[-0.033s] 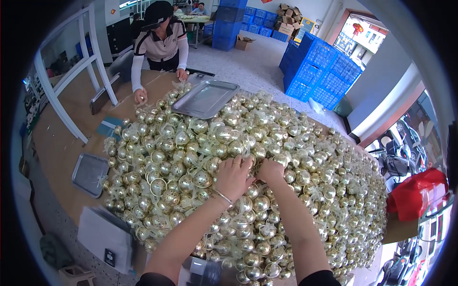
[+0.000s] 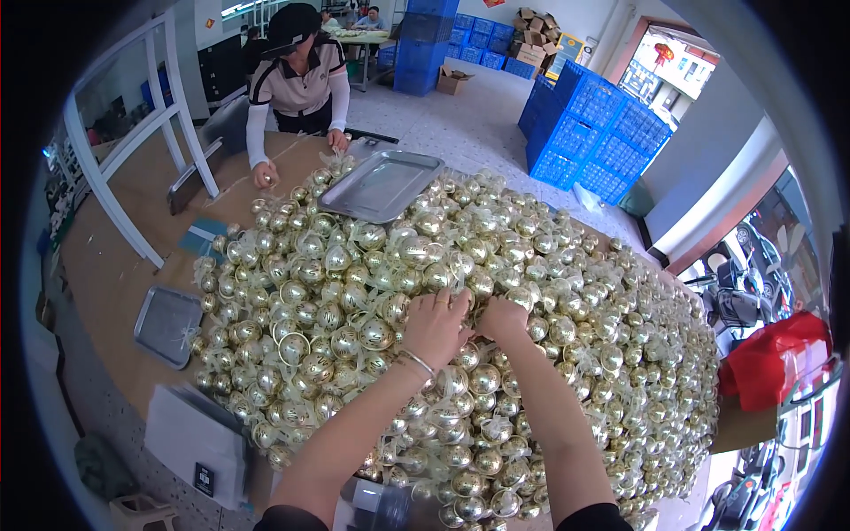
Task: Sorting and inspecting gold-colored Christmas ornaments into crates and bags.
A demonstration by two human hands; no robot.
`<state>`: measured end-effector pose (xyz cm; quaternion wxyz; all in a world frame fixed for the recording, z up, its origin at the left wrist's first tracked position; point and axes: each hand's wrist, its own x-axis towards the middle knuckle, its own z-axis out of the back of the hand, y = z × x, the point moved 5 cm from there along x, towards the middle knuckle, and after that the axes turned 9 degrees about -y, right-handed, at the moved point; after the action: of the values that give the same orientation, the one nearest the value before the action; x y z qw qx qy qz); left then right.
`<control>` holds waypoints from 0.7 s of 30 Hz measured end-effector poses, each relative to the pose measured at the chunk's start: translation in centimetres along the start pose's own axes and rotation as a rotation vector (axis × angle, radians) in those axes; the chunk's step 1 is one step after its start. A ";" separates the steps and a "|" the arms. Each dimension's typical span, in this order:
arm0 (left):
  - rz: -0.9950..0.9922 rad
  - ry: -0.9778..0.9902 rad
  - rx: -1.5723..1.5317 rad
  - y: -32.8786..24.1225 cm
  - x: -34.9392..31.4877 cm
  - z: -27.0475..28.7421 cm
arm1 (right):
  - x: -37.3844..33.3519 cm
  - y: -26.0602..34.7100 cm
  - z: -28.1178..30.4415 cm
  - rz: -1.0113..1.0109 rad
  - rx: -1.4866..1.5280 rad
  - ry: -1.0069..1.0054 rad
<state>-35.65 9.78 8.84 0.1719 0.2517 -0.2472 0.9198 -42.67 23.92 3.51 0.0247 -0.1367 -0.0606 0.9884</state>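
Observation:
A large heap of shiny gold balls (image 2: 485,378), many tied with pale sheer ribbons, covers much of the table. My left hand (image 2: 432,329), with a ring and a bracelet on its wrist, reaches into the middle of the heap, fingers bent downward. Close beside it, my right hand (image 2: 501,320) is curled with its knuckles up. The two hands nearly meet among the balls. Both look closed, but their fingertips, and whatever sits between them, are hidden by the hands and the balls around them.
A metal tray (image 2: 382,184) lies on the heap's far edge; another tray (image 2: 168,326) rests at its left. Across the table a co-worker (image 2: 301,80) has one hand near a ball. Blue crates (image 2: 595,124) stand beyond, with a red bag (image 2: 777,361) at right.
The co-worker's hand on the left has shifted slightly. My own hands stay in nearly the same place, with only a small movement of the left.

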 end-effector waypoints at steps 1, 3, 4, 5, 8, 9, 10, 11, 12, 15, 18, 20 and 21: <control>0.023 0.118 0.070 0.4 0.4 -1.1 | -0.7 -0.1 0.6 -0.001 0.007 -0.001; -0.007 0.153 0.102 0.5 1.2 -1.7 | -2.7 -1.9 3.1 -0.001 0.152 -0.101; 0.081 0.092 -0.069 0.8 1.5 -0.7 | -4.2 -3.0 4.6 -0.057 0.291 -0.083; 0.173 0.034 -0.236 1.3 1.5 0.5 | -5.7 -4.1 5.8 -0.039 0.458 -0.113; 0.525 -0.076 -0.763 0.9 -1.1 4.3 | -12.9 -8.7 7.1 0.033 0.990 -0.075; 0.733 -0.114 -1.022 0.8 -2.9 4.8 | -16.3 -8.8 8.4 0.140 1.131 0.000; 0.741 0.038 -1.050 -0.8 -4.4 4.8 | -19.7 -9.3 9.0 0.242 1.265 0.069; 0.740 0.193 -1.081 -3.0 -6.0 4.5 | -21.7 -11.9 6.0 0.581 1.232 -0.130; 0.640 0.354 -1.095 -5.3 -8.1 4.0 | -24.9 -11.4 6.5 0.577 1.305 0.074; 0.387 0.838 -1.145 -14.1 -14.9 0.8 | -33.9 -16.2 -0.7 0.259 1.280 0.253; 0.430 1.317 -1.076 -21.9 -20.5 -0.1 | -43.8 -18.4 -7.7 -0.249 1.875 0.457; 0.256 1.391 -1.192 -26.6 -25.1 -1.7 | -50.3 -20.4 -12.3 -0.476 2.047 0.408; 0.224 1.461 -1.198 -28.5 -27.1 -2.9 | -53.4 -21.6 -14.8 -0.562 2.117 0.354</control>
<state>-2.12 29.51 2.27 0.2952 -0.5407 -0.5318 0.5811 13.37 43.55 6.36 0.3606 -0.1671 0.7902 0.4666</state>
